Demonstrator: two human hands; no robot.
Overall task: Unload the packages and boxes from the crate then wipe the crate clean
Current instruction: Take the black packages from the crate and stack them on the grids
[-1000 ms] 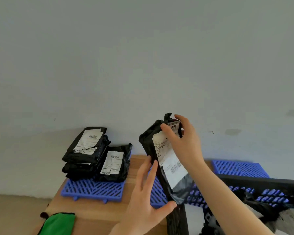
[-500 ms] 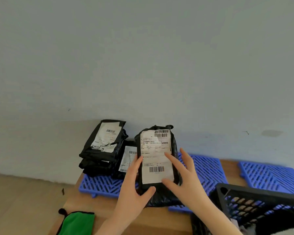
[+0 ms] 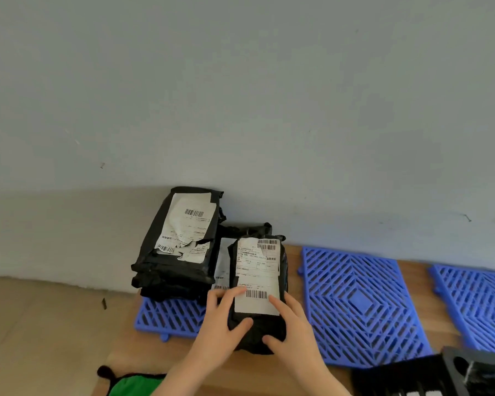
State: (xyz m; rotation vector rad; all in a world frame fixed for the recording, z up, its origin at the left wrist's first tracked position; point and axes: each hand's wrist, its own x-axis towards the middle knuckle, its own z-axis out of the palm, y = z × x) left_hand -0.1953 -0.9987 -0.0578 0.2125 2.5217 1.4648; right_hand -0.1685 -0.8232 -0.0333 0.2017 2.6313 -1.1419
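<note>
Both hands grip the near end of a black package (image 3: 257, 271) (white label facing up). The left hand (image 3: 221, 324) has its fingers across the label's edge and its thumb curled below, and the right hand (image 3: 295, 330) pinches the package the same way. It lies over another labelled parcel on the blue mat (image 3: 169, 318), touching the stacked packages (image 3: 180, 247). The crate (image 3: 406, 378) stands at the desk's (image 3: 126, 350) near right.

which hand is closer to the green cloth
Left. The left hand holds the package's left side, above and right of the green cloth; the right hand holds its right side, farther off.
</note>
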